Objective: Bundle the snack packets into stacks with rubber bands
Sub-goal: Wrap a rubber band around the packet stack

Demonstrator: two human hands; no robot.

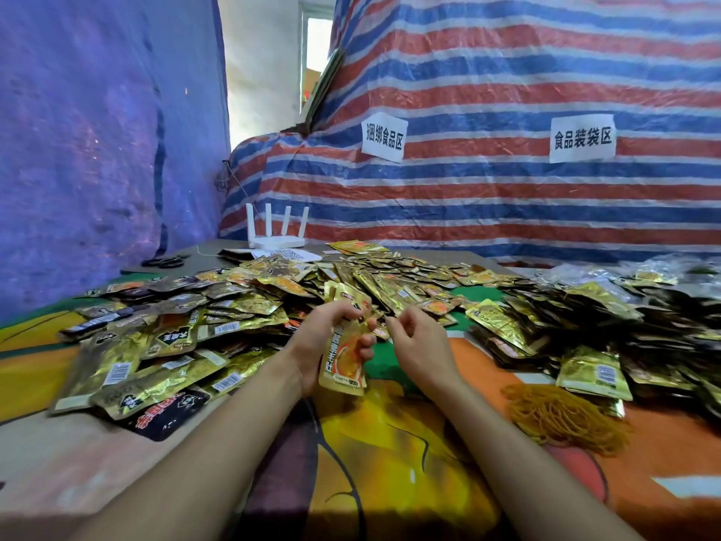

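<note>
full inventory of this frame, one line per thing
loose packets: many, gold and brown, heaped left and centre
packets on the right: many, gold and dark, piled at right edge
rubber bands: one heap, yellow-brown, front right
router: one, white, four antennas, back centre
scissors: one pair, black, back left
paper signs: two, white, on striped tarp
striped tarp: one, red-white-blue, backdrop
hanging sheet: one, purple, left side
table cover: one, orange, yellow, green, under everything
held packets: a few, gold-orange, in left hand
left hand: grips held packets
right hand: fingers curled beside them, contents unclear
</note>
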